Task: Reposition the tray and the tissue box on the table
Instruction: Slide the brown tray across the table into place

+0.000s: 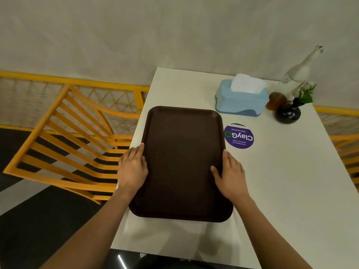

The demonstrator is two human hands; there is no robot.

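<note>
The left hand point(133, 167) lies flat against the left long rim of the tray point(182, 162), fingers stretched forward along it, thumb side pressed to the rim; the right hand point(230, 175) mirrors it on the right long rim, fingers extended and thumb resting over the rim onto the tray's inner surface. Both hands are open and pressing the rims rather than closed around them. The tray is dark brown, rectangular with rounded corners and a raised lip, empty, and lies flat on the white table point(281, 181) with its long axis running from the near edge toward the far edge, close along the table's left edge. Just past the tray's far right corner stands the tissue box point(240, 101), light blue with a darker base and white tissue rising from its top, near the far edge. A round purple sticker point(239, 135) lies just beside the tray's right rim. Toward the far right corner stand a dark round vase point(288, 113) with green leaves, a brown object point(274, 100) and a clear glass figure point(299, 74). A yellow slatted chair point(64, 144) stands off the left edge.
</note>
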